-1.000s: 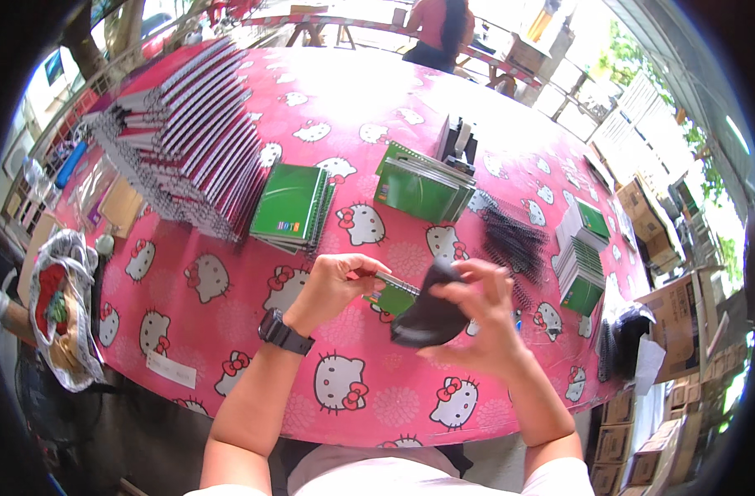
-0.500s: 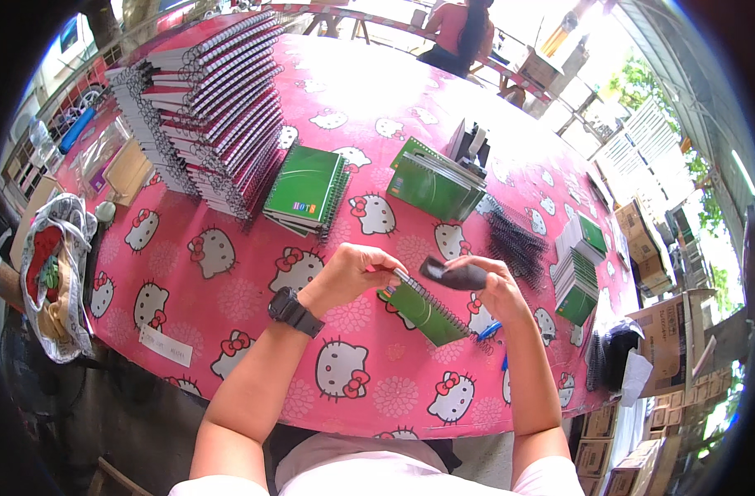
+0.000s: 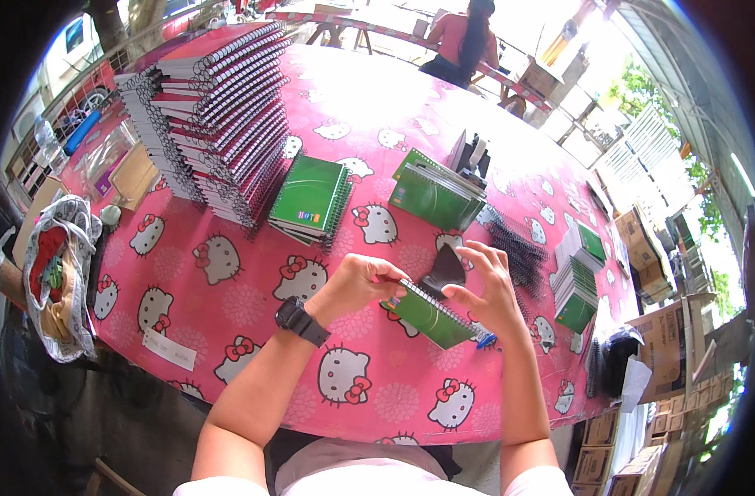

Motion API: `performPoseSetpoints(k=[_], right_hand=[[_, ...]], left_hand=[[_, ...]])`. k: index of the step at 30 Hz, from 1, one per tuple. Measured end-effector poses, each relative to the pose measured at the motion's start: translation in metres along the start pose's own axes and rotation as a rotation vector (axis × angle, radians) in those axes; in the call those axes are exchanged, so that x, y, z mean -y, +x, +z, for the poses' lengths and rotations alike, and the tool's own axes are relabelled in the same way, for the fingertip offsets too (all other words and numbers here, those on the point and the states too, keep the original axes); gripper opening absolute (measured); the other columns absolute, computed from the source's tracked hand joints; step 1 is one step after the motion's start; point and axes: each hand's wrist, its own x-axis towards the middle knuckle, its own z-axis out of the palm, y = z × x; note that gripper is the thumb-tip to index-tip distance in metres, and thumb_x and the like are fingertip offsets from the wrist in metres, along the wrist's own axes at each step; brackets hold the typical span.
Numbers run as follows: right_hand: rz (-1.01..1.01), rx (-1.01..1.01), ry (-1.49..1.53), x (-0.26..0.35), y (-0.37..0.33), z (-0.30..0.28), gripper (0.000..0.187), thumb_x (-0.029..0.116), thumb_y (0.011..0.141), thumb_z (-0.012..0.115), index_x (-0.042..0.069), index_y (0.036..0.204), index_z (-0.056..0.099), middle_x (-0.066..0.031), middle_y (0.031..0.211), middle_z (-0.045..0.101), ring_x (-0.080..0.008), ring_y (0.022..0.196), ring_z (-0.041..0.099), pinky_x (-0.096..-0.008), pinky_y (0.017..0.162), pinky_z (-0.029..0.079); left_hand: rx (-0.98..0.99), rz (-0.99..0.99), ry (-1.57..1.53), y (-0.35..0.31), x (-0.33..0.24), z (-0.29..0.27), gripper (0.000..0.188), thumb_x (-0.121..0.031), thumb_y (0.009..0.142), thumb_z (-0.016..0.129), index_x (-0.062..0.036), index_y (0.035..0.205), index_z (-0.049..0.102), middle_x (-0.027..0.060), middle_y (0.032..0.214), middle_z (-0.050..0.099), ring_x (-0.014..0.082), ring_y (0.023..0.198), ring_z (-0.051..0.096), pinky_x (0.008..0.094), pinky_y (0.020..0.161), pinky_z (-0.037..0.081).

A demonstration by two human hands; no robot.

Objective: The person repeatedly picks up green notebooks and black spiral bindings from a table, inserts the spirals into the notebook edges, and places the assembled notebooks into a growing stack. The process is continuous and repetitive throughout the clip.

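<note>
A small green spiral notebook (image 3: 431,321) hangs tilted over the table, its coiled edge up. My left hand (image 3: 357,285) pinches it at the left end of that edge; a black watch is on the wrist. Beyond the coil is a dark, curved black tool (image 3: 447,269) whose exact kind I cannot make out. My right hand (image 3: 489,289) is beside the tool, thumb and fingers spread apart, with no grip on it. Below the right hand, a blue pen (image 3: 485,340) shows partly behind the notebook's lower corner.
A tall stack of spiral notebooks (image 3: 228,124) rises at the left, next to a green notebook pile (image 3: 309,194). More green notebooks (image 3: 435,198), loose black coils (image 3: 516,248) and another pile (image 3: 577,293) lie rightward. A cloth bag (image 3: 59,281) hangs at the left edge. Someone sits far back.
My right hand has loosened from the black tool and its fingers have spread. The tool has tipped more upright and sits closer behind the coil. My left hand keeps its pinch on the notebook.
</note>
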Motion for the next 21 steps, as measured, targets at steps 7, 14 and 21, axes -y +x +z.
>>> performPoseSetpoints(k=[7, 14, 21], right_hand=[[0.000, 0.076, 0.317, 0.046, -0.001, 0.012, 0.027, 0.008, 0.073, 0.072, 0.005, 0.098, 0.062, -0.0095, 0.091, 0.060, -0.0291, 0.090, 0.057, -0.0386, 0.077, 0.047], [-0.035, 0.046, 0.304, 0.050, 0.006, 0.016, 0.021, 0.004, 0.076, 0.068, 0.004, 0.096, 0.061, -0.0092, 0.085, 0.063, -0.0279, 0.082, 0.060, -0.0373, 0.072, 0.048], [-0.029, 0.066, 0.388, 0.051, 0.020, 0.021, 0.020, 0.004, 0.080, 0.065, 0.003, 0.099, 0.060, -0.0114, 0.086, 0.062, -0.0274, 0.081, 0.061, -0.0369, 0.070, 0.049]], left_hand=[[-0.054, -0.063, 0.028, -0.005, -0.018, 0.009, 0.013, 0.001, 0.077, 0.071, 0.0000, 0.090, 0.068, 0.0027, 0.078, 0.067, 0.0027, 0.064, 0.057, 0.0172, 0.053, 0.047], [-0.109, -0.064, -0.056, -0.003, -0.013, 0.007, 0.014, 0.005, 0.076, 0.070, 0.0020, 0.089, 0.066, 0.0048, 0.081, 0.068, 0.0045, 0.068, 0.060, 0.0174, 0.055, 0.049], [-0.175, -0.026, -0.220, -0.001, -0.008, 0.000, 0.014, 0.001, 0.078, 0.071, 0.0021, 0.091, 0.067, 0.0057, 0.081, 0.068, 0.0063, 0.069, 0.061, 0.0207, 0.059, 0.054]])
